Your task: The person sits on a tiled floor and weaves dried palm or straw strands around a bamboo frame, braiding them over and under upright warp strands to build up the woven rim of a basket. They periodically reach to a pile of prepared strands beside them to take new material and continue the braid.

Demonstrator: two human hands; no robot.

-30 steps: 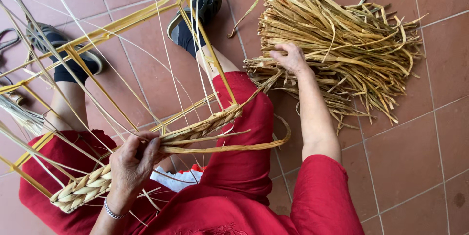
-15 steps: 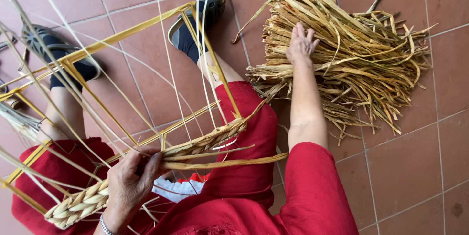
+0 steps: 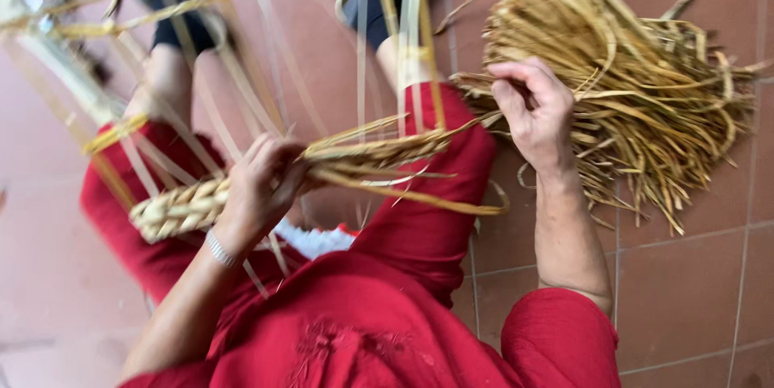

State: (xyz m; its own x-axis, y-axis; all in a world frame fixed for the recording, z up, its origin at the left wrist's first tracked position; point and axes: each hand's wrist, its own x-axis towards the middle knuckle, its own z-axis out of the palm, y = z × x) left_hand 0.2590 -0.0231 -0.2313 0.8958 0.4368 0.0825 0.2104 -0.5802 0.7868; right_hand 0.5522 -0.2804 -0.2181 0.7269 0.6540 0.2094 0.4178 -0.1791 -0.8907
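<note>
left hand [image 3: 262,186] grips straw braid [image 3: 189,207]; right hand [image 3: 536,110] pinches loose straw pile [image 3: 645,90].

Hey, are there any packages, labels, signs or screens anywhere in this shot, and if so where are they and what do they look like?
None in view: no package, label, sign or screen.
Braid: pale woven strip across the lap, held in the left hand.
Straw pile: loose yellow strands on the tiled floor, under the right hand.
</note>
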